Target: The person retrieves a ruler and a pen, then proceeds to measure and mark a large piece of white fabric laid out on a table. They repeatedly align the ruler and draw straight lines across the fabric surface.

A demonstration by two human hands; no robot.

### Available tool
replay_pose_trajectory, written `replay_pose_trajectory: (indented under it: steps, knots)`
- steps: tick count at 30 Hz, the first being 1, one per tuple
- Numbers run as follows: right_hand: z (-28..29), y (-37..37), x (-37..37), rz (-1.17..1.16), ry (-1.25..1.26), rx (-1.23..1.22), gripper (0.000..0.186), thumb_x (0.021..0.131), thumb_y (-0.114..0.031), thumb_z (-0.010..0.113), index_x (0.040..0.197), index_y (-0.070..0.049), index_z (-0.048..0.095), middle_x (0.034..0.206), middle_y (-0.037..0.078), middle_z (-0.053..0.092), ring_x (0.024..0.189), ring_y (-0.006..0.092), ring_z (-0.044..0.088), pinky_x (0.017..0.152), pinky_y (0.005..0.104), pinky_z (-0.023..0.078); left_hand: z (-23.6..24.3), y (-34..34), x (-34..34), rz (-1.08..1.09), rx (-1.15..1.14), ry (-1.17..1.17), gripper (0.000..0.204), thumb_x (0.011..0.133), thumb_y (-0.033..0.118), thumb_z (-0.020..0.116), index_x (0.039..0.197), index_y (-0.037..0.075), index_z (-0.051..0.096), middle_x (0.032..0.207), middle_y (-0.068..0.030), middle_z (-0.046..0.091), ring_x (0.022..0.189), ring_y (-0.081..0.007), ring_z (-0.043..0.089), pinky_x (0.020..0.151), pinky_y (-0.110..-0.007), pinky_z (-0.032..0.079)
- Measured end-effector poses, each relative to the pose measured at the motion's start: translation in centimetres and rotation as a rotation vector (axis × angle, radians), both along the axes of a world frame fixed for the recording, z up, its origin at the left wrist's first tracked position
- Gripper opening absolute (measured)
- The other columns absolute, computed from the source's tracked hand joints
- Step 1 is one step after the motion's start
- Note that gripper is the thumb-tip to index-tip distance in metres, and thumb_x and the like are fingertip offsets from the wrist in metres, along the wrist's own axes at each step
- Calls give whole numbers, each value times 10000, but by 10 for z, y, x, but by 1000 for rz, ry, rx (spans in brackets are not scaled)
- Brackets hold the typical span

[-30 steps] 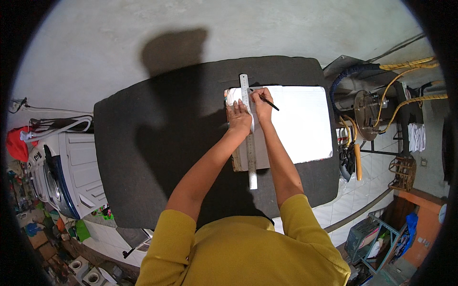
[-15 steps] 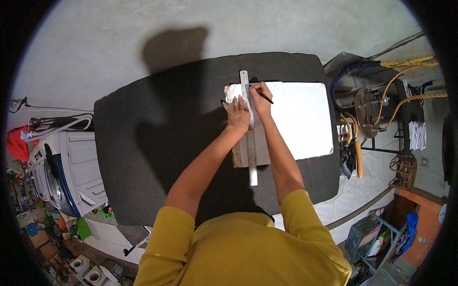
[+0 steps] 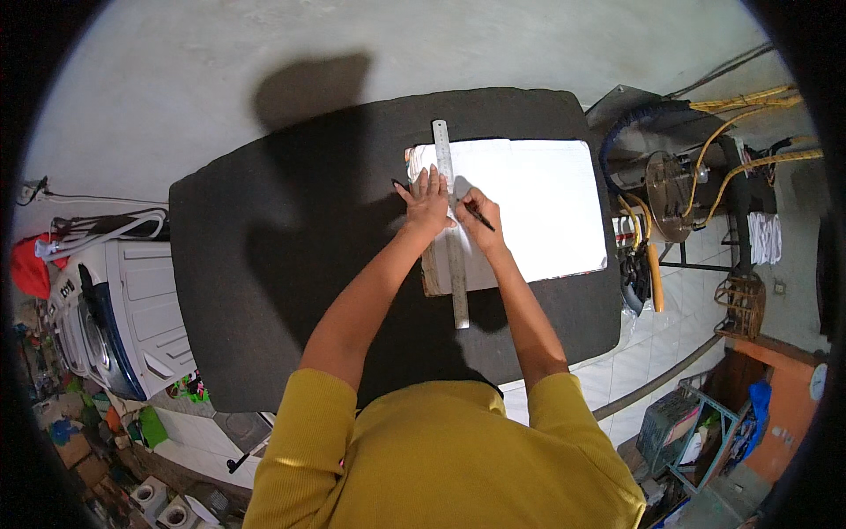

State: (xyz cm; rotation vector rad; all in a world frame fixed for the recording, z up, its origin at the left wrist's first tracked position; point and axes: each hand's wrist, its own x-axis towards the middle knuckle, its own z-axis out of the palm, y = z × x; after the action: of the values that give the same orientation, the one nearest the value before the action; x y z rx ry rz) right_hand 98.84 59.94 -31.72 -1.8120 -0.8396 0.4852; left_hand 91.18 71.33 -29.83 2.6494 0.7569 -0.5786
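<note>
An open book or notebook with blank white pages (image 3: 546, 207) lies on the dark table. A long metal ruler (image 3: 457, 282) runs lengthwise down its left part, both ends sticking out past the page edges. My left hand (image 3: 426, 207) lies flat with fingers stretched out, pressing on the ruler and the left page. By its outermost fingertip is a small black thing (image 3: 399, 184), too small to make out. My right hand (image 3: 483, 222) is closed round a black pen (image 3: 478, 214), just right of the ruler at mid-page; the pen's tip is against or close to the ruler's edge.
The dark-covered table (image 3: 238, 335) reaches to a grey wall (image 3: 493, 44). To the right stand a round metal disc (image 3: 670, 196), yellow cables (image 3: 749, 167) and an orange-handled tool (image 3: 656, 278). A white appliance (image 3: 150, 309) is at the left, cluttered items below it.
My right hand has drawn the pen down along the ruler's right edge, from near the top of the page to the middle. My left hand stays pressed on the ruler. The view has shifted slightly.
</note>
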Motion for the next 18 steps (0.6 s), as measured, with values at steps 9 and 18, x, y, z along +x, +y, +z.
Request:
replay_pose_trajectory:
  steps: [9, 18]
  knots:
    - [13, -85, -66, 34, 63, -246, 123, 752, -69, 602, 766, -16, 492, 655, 182, 541, 617, 308, 589, 566, 369, 444, 5, 1, 2, 22, 3, 34, 1012, 635, 413, 745, 1396, 53, 183, 1485, -141, 22, 1369, -304, 40, 979, -710, 63]
    - [40, -147, -116, 1, 132, -448, 100, 808, -85, 542, 775, 3, 507, 656, 101, 534, 606, 181, 545, 566, 308, 425, 4, -3, 10, -36, 25, 31, 1016, 637, 327, 769, 1359, -70, 176, 1462, -225, 22, 1361, -344, 34, 1042, -617, 83]
